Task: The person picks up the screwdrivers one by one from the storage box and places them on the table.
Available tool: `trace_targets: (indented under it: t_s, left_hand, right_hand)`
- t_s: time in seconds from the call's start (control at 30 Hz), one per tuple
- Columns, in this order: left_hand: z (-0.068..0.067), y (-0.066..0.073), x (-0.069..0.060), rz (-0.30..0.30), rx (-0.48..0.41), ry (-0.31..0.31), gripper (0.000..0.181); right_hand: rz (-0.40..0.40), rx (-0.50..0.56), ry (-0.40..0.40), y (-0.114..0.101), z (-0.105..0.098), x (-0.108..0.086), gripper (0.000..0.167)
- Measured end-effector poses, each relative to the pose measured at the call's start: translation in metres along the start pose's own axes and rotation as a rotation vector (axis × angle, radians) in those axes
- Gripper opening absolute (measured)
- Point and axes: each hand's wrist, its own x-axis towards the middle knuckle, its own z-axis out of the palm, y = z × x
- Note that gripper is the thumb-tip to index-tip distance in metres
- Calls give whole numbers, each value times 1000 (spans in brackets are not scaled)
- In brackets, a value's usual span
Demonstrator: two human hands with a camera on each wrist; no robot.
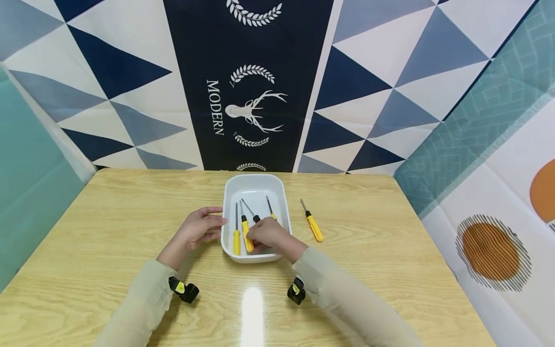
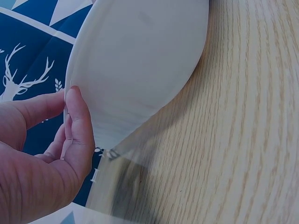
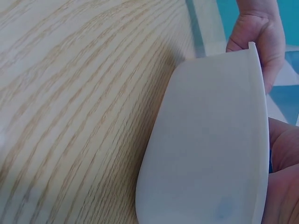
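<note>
Right hand (image 1: 270, 233) in white tray (image 1: 256, 259), yellow-handled screwdriver (image 1: 245, 226) just beside it

The wood-grained table (image 1: 368, 217) carried a white tray (image 1: 253, 180) near its far edge — and, just right of that, a yellow-handled screwdriver (image 1: 314, 228).

Wood-grain table (image 1: 130, 217). Behind it: black panel (image 1: 260, 48), white stag print (image 1: 238, 111), sideways "MODERN" (image 1: 214, 107); triangle-patterned cloth (image 1: 373, 72) either side. Teal sheet (image 1: 30, 193), far left.
</note>
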Motion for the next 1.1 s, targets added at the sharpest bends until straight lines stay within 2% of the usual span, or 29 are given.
trace_targets:
  t_s: [0.53,0.73,0.93,1.1]
  left_hand:
    - [0,2,1,-10,0,-4,55]
    - [1,3,0,-15,1,3,54]
    - [0,2,2,-21,-6,7,53]
    - [1,2,2,-20,-7,8,55]
  right_hand:
    - [1,130,-26,-3,-7,5,31]
    - [-17,140,-40,-3,-9,6,32]
    - [-5,154,-38,-3,-10,6,39]
    - [6,157,-32,-4,-12,6,38]
